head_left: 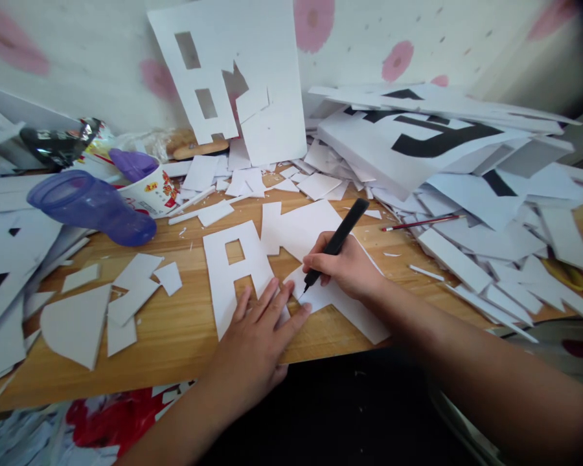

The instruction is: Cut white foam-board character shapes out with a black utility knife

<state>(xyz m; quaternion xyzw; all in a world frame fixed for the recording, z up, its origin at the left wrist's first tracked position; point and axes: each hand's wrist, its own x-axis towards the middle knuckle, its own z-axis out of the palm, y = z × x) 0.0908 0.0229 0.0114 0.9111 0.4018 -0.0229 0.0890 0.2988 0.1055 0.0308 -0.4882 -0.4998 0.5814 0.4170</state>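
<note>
At centre, the right hand (346,266) grips a black cutter (342,228), apparently slicing white board (358,313) beneath the flat, spread left hand (258,331); the next stroke needs thumb clearance.

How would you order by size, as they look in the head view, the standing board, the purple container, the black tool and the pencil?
Standing board
Purple container
Black tool
Pencil, thinnest of the four

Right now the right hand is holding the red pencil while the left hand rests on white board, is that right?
Not quite: the head view shows the right hand holding a black pen-like tool; the red pencil lies farther right. The left hand does rest on white board.
</note>
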